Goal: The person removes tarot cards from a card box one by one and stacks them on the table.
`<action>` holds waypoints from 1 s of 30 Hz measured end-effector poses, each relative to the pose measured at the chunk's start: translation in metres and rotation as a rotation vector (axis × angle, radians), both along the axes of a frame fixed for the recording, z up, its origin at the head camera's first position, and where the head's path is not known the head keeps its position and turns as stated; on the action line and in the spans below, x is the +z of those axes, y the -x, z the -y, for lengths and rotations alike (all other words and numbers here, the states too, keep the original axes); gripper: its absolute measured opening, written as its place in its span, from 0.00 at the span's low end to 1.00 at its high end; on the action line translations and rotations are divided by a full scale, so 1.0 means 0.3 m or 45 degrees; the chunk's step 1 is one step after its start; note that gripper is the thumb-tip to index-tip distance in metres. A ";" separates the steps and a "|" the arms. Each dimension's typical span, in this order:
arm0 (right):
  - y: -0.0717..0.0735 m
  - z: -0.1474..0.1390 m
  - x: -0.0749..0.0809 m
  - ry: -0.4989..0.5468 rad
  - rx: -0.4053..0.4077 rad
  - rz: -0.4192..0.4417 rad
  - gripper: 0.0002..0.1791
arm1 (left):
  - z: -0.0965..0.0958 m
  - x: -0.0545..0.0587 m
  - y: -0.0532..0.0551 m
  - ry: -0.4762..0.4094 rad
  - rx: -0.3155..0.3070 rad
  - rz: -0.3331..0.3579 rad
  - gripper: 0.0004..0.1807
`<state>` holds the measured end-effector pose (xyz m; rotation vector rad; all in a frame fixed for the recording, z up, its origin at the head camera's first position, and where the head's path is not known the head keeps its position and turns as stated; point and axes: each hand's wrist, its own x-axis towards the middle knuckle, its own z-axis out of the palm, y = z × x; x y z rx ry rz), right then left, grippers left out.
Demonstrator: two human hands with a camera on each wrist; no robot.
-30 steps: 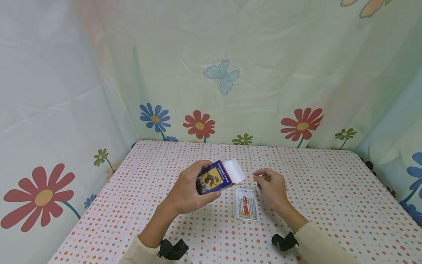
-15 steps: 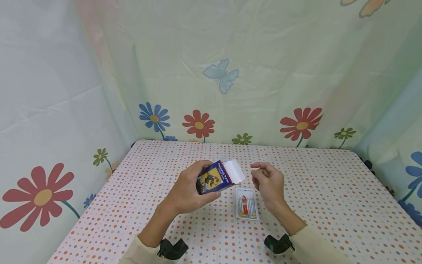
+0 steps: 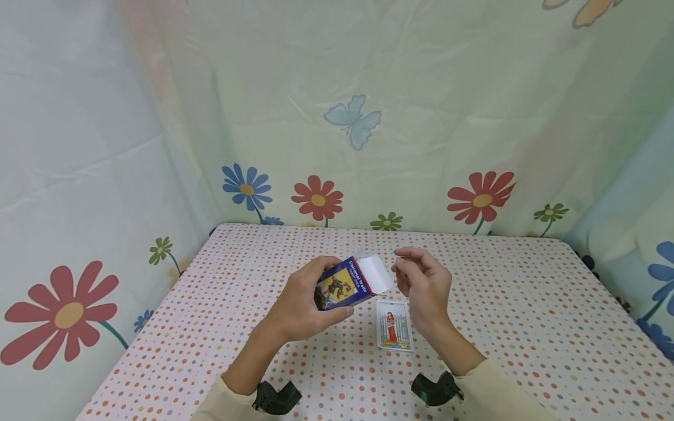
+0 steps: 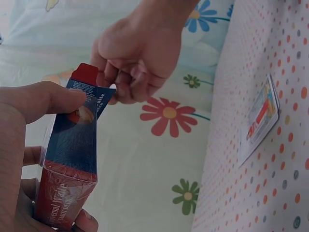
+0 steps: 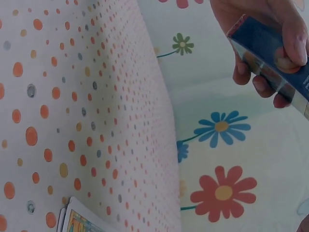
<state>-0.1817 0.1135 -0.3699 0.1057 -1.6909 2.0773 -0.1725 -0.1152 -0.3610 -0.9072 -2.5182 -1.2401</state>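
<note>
My left hand [image 3: 300, 307] grips a blue tarot card box [image 3: 342, 285], thumb along one side and fingers round the other. The box is tilted above the table, its white top flap [image 3: 375, 273] open toward the right; its inside cannot be seen. In the left wrist view, the box [image 4: 72, 145] shows a red end and clear wrap. My right hand [image 3: 425, 286] hovers just right of the flap, fingers bent loosely with nothing visible in them; whether a fingertip touches the flap is unclear. A small stack of tarot cards [image 3: 394, 325] lies face up below, showing a red-robed figure.
The table [image 3: 295, 374] has a white cloth with coloured dots. A pale curtain [image 3: 421, 117] printed with flowers and butterflies stands behind it and at both sides. Black cameras sit on the left wrist [image 3: 276, 397] and right wrist [image 3: 437, 389].
My right hand has moved up and left toward the box's open flap, its index finger straightening somewhat. The left hand, the box and the card stack have stayed nearly still.
</note>
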 end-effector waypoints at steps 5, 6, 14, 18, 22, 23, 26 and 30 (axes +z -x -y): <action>-0.017 0.023 0.030 -0.065 -0.029 -0.049 0.06 | -0.001 0.001 0.000 -0.011 -0.014 -0.007 0.40; -0.019 0.026 0.032 -0.077 -0.023 -0.063 0.06 | -0.001 0.001 0.000 -0.010 -0.012 -0.007 0.40; -0.020 0.035 0.026 -0.286 0.012 -0.158 0.04 | 0.002 0.004 -0.002 -0.009 -0.007 -0.001 0.40; -0.020 0.040 0.019 -0.350 0.060 -0.177 0.05 | 0.002 0.003 -0.001 -0.016 -0.023 -0.017 0.39; -0.025 0.046 0.017 -0.414 0.117 -0.167 0.07 | 0.003 0.002 0.001 -0.022 -0.033 -0.030 0.39; -0.026 0.047 0.016 -0.435 0.130 -0.159 0.08 | 0.003 0.002 0.001 -0.021 -0.033 -0.031 0.39; -0.026 0.051 0.016 -0.489 0.167 -0.133 0.10 | 0.003 0.002 0.000 -0.015 -0.030 -0.029 0.39; -0.023 0.056 0.015 -0.529 0.201 -0.102 0.12 | 0.003 0.005 -0.002 -0.005 -0.023 -0.027 0.39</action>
